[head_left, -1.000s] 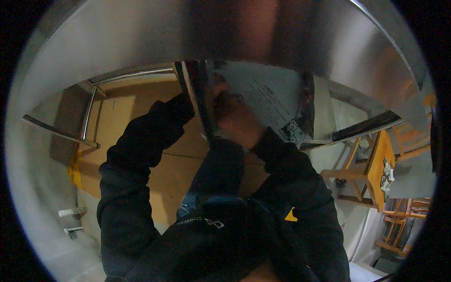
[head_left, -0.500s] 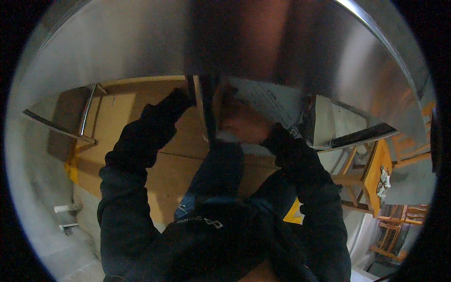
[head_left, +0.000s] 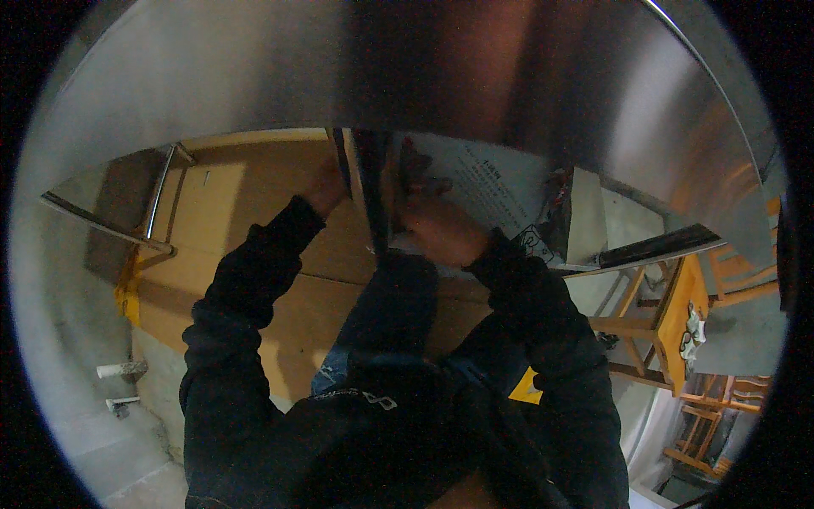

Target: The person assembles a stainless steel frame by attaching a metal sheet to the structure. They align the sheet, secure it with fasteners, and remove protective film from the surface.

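An upright narrow panel (head_left: 362, 191), with a dark face and a pale wood-like edge, stands between my hands below a broad shiny metal sheet (head_left: 254, 68). My left hand (head_left: 326, 188) is at the panel's left side; its fingers are lost in shadow. On the other side, my right hand (head_left: 443, 227) is closed, its curled fingertips against or close beside the panel. What they grip, if anything, is too dark to name. Behind the right hand lies a grey printed sheet (head_left: 500, 191), with a dim reddish-brown shape (head_left: 424, 174) near its left end.
Flattened brown cardboard (head_left: 254, 187) covers the floor under my left arm. A metal frame (head_left: 154, 199) stands at the left, and a black-edged frame part (head_left: 657, 246) at the right. Farther right are a wooden stool (head_left: 674, 322) and wooden chairs (head_left: 721, 390). White pipe stubs (head_left: 121, 371) jut up at the left.
My left hand has shifted, and its bare wrist now shows outside the sleeve. My right hand stays beside the panel and is less blurred. The view has tilted slightly.
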The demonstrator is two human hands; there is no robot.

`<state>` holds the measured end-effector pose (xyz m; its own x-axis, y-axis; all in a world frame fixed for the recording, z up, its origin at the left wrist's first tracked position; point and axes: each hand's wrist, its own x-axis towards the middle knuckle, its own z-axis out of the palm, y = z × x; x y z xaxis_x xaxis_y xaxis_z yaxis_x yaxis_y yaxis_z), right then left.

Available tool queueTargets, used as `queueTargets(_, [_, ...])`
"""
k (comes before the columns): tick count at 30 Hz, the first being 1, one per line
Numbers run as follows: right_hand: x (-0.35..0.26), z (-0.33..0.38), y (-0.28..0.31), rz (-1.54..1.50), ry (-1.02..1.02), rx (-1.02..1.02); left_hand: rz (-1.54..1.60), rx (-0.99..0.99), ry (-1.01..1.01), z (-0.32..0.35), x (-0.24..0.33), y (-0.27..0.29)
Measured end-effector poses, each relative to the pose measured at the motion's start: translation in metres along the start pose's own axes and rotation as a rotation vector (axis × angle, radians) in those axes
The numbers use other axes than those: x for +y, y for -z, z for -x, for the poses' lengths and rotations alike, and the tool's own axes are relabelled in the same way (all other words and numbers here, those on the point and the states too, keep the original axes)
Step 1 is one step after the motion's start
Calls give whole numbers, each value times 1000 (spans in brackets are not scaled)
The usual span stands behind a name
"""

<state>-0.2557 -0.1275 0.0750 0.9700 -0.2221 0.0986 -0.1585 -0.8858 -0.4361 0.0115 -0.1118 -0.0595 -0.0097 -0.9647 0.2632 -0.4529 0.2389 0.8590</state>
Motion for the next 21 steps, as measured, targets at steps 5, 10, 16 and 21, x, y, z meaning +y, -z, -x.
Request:
queueTargets(5, [8, 2, -7, -79, 39, 27, 455, 32, 289, 16, -6, 2])
queueTargets(10, [25, 0, -15, -130, 163, -4, 401, 84, 434, 22, 21, -2])
queueTargets(16, [22, 0, -1, -272, 132, -101, 516, 179, 583, 47, 53, 3])
queueTargets(21, [10, 5, 2, -220, 188, 59, 498, 182, 658, 69, 53, 3])
